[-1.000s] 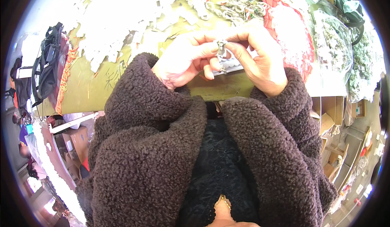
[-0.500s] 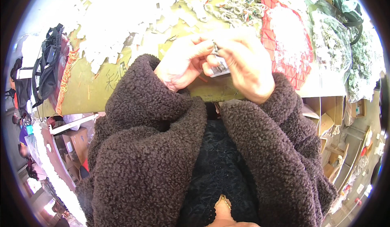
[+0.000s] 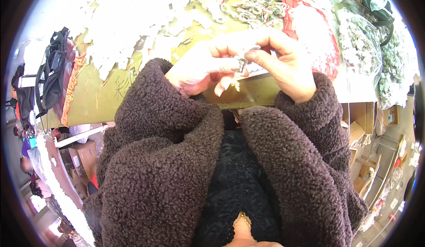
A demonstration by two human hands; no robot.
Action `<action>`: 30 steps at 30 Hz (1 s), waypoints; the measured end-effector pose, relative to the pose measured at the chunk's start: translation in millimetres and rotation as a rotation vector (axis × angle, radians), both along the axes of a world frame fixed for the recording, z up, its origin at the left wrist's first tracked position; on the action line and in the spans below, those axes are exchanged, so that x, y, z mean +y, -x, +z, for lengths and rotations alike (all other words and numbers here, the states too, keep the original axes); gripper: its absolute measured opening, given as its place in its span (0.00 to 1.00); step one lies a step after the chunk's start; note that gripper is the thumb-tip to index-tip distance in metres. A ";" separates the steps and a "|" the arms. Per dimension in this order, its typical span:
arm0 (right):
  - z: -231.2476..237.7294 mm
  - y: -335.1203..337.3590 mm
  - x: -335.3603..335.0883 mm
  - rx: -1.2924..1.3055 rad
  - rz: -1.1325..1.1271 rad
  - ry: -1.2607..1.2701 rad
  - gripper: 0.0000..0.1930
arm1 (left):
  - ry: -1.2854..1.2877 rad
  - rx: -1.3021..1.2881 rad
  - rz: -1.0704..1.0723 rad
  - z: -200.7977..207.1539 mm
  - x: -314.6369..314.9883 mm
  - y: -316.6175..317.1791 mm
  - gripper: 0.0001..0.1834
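Left grip (image 3: 197,70) on silvery oblong (image 3: 241,65)

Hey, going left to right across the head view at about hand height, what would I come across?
Black strapped bag, orange cords, left hand, small metallic piece, right hand, clear plastic bag with pale contents.

Olive-green table (image 3: 95,110) with white scraps (image 3: 133,26); pale loops (image 3: 261,8); red sheet (image 3: 289,19)
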State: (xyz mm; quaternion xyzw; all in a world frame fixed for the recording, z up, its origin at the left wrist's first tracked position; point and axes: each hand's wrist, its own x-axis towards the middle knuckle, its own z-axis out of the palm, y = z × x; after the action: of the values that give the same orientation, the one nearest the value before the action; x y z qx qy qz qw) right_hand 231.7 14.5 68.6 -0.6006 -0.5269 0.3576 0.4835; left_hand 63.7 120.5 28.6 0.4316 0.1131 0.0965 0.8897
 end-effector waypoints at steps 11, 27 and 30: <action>-18.0 12.4 4.0 -0.737 -0.006 -0.836 0.13 | 0.037 -0.097 0.124 -2.7 -0.7 -1.9 0.13; -21.9 25.3 -3.8 -0.421 -0.086 -0.568 0.07 | -0.302 0.055 0.311 6.4 -21.2 -1.1 0.18; -27.6 19.6 -5.3 -0.787 -0.184 -0.760 0.08 | -0.258 0.034 0.312 -0.6 -18.4 -1.8 0.18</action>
State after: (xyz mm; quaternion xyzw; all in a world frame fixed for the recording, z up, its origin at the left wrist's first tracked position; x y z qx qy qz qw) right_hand 212.2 9.2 41.0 -0.5159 -0.7050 -0.1529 0.4620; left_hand 65.6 102.1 27.9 0.5208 0.1803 0.2393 0.7994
